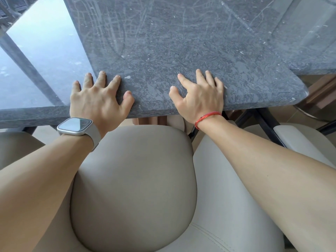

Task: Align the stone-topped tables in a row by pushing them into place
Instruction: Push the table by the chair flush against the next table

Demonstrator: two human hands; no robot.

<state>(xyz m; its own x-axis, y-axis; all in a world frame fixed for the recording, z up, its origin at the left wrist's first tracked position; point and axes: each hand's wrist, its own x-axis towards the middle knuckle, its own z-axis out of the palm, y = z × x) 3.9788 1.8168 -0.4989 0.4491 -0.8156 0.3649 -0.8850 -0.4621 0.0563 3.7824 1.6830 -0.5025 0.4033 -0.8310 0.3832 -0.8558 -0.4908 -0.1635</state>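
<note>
A dark grey stone-topped table [181, 51] fills the upper middle, turned at an angle so its near edge runs up to the right. My left hand [98, 99] lies flat with fingers spread on the near left corner, where this top meets a second stone-topped table [36, 70] at the left. My right hand [200, 97] rests flat on the same near edge, fingers spread, further right. A third stone top [312, 51] shows at the far right, behind the middle table's rounded corner. Neither hand grips anything.
A beige padded chair back [132, 179] stands directly below my arms, against the table's near edge. Another beige seat [300, 139] sits at the right, with black table legs [263, 122] under the top. A brown floor shows beneath.
</note>
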